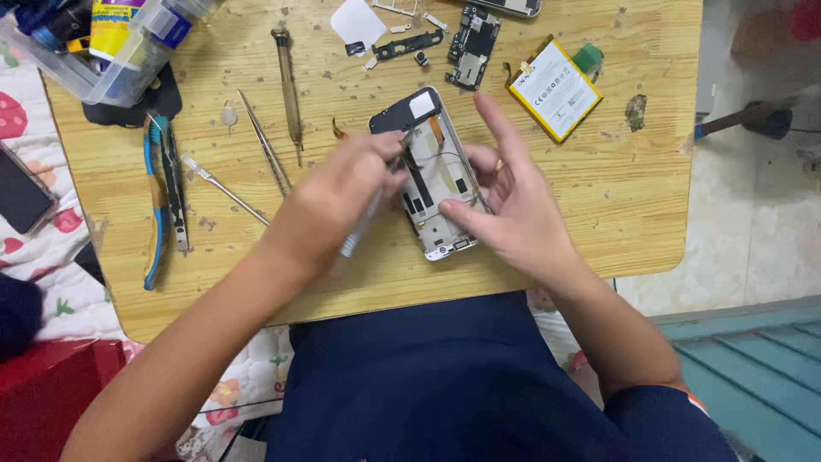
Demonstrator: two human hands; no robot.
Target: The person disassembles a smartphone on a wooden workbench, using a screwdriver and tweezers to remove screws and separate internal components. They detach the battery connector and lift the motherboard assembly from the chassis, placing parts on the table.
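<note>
An opened phone frame lies face down near the middle of a small wooden table, its insides showing. My left hand grips a slim silver tool, blurred, with its tip at the frame's left side. My right hand rests on the frame's right edge, fingers spread, thumb pressing near the lower corner. It holds nothing else.
A yellow-edged battery, a circuit board and small loose parts lie at the back. Left of the phone are a screwdriver, tweezers, a spudger and a blue toothbrush. A clear plastic box sits at the back left.
</note>
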